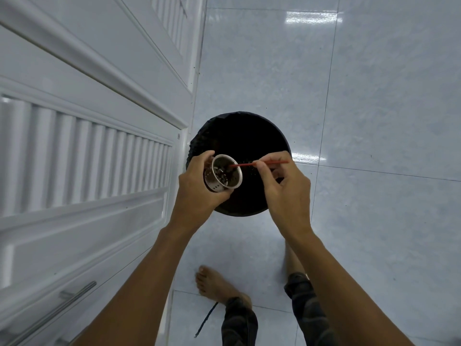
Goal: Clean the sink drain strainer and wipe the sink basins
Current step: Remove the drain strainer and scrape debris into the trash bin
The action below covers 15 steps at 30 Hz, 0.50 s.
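My left hand (197, 188) grips a metal drain strainer cup (223, 174) with perforated walls, tilted with its mouth toward the right. Dark debris sits inside it. My right hand (287, 186) pinches a thin red stick (259, 163), and the stick's tip reaches into the strainer's mouth. Both hands hover over a round black bin (239, 136) lined with a dark bag, which stands on the floor.
White louvred cabinet doors (87, 151) with a metal bar handle (55, 313) fill the left side. Glossy pale floor tiles (374, 96) spread to the right. My bare feet and dark trouser legs (239, 320) are below the bin.
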Available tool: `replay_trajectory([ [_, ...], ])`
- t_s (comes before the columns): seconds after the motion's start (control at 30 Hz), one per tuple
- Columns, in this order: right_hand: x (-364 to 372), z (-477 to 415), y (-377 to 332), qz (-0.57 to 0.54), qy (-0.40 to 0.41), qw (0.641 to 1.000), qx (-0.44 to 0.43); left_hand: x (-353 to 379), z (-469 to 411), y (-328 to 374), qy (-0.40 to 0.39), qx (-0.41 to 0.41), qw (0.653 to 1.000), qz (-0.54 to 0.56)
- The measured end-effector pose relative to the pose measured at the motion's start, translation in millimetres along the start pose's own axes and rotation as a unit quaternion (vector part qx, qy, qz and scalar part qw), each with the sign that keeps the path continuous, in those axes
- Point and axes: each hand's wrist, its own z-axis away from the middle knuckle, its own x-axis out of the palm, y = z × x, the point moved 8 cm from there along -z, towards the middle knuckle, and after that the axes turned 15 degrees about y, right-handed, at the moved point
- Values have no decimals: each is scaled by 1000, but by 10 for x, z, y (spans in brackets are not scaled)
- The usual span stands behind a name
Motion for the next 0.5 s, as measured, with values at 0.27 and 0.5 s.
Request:
replay_trajectory([
  [0.27,183,143,-32,113,-56,992,-28,-143,23,75,26,33,998,-55],
  [0.5,268,367,20,131,-77,987,-59,-187,52,-48,27,31,990,-132],
])
